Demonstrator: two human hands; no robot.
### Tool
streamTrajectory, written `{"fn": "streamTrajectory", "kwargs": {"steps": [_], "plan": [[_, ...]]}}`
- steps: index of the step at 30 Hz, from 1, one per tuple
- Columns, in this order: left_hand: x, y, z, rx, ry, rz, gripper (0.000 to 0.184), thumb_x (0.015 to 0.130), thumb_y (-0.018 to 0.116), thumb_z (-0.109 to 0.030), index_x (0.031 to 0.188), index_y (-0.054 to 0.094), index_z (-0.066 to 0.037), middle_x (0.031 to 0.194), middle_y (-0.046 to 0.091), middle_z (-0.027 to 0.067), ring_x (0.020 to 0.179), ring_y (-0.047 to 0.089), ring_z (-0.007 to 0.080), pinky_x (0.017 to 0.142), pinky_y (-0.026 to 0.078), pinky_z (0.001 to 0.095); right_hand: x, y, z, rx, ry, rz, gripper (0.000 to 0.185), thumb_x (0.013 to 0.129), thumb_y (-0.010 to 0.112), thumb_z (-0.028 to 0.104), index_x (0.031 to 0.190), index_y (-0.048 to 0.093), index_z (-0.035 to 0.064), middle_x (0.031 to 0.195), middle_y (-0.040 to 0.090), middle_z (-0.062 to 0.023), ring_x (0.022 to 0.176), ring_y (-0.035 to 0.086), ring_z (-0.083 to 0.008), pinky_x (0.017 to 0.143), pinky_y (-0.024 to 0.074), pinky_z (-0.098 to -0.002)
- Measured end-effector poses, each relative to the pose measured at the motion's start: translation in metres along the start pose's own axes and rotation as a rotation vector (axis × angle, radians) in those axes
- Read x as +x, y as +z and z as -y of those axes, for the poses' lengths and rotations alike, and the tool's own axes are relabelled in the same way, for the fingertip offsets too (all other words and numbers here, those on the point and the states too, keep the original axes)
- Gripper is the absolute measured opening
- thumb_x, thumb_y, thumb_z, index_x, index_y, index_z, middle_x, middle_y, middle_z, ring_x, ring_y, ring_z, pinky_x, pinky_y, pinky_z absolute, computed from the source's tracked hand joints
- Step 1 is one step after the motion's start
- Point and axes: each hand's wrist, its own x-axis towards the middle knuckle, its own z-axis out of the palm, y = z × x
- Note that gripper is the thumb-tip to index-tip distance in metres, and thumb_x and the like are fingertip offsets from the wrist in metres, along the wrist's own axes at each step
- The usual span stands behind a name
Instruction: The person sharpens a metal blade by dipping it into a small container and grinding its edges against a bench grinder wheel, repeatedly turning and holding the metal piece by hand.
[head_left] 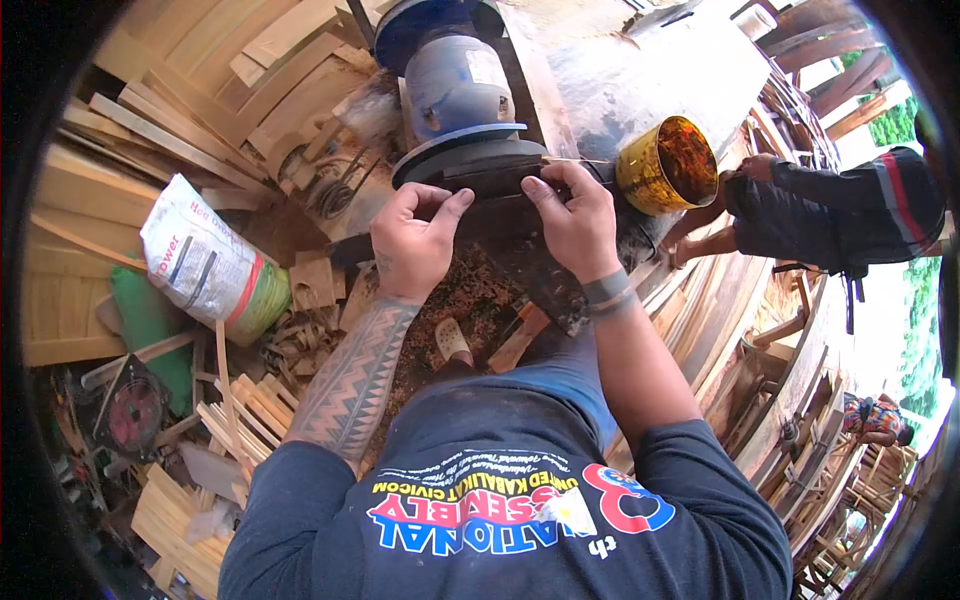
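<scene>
Both hands are up at the near wheel of a blue bench grinder (455, 90). A thin dark flat strip (490, 184), blade-like, spans the space between them against the wheel's front. My left hand (415, 232) pinches its left end between thumb and curled fingers. At the right end, my right hand (580, 215) grips with thumb and forefinger. The strip blends with the dark wheel and rest, so its edges and exact kind are unclear. Just right of my right hand stands a yellow tin can (640, 182), open at the top, stained brown inside.
A printed sack (205, 250) stands at left among wood offcuts (255, 410). Shavings (480, 285) cover the ground by my foot. A person in dark clothes (840, 205) is at right, near stacked boards (730, 300). Another person (880, 420) is farther off.
</scene>
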Motion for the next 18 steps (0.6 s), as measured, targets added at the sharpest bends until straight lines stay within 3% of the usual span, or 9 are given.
{"fn": "streamTrajectory", "kwargs": {"steps": [5,8,18], "plan": [[0.001,0.011,-0.001,-0.008,-0.003,0.033,0.029,0.094,0.094,-0.021,0.088,0.076,0.0,0.082,0.076,0.0028,0.076,0.066,0.0083,0.073,0.055,0.0284,0.003,-0.011,-0.005,-0.025,0.048,0.027,0.028,0.096,0.084,0.024,0.107,0.075,-0.0001,0.092,0.075,-0.02,0.078,0.073,-0.0346,0.075,0.057,-0.0415],[0.002,0.016,-0.002,0.01,0.03,0.037,0.028,0.093,0.094,-0.024,0.091,0.078,0.0,0.081,0.079,0.009,0.073,0.072,0.0138,0.071,0.057,0.0317,0.004,-0.013,-0.015,-0.005,0.041,0.017,0.028,0.097,0.084,0.025,0.106,0.076,0.0002,0.091,0.075,-0.0193,0.077,0.072,-0.0322,0.075,0.0571,-0.0403],[0.001,0.037,-0.006,0.017,0.023,0.061,0.029,0.091,0.094,-0.024,0.09,0.079,0.0,0.082,0.079,0.0135,0.074,0.076,0.0201,0.071,0.058,0.0341,0.004,-0.022,-0.037,0.009,0.073,-0.04,0.03,0.097,0.085,0.027,0.108,0.077,0.0003,0.091,0.077,-0.0177,0.077,0.073,-0.0264,0.077,0.0584,-0.0386]]}}
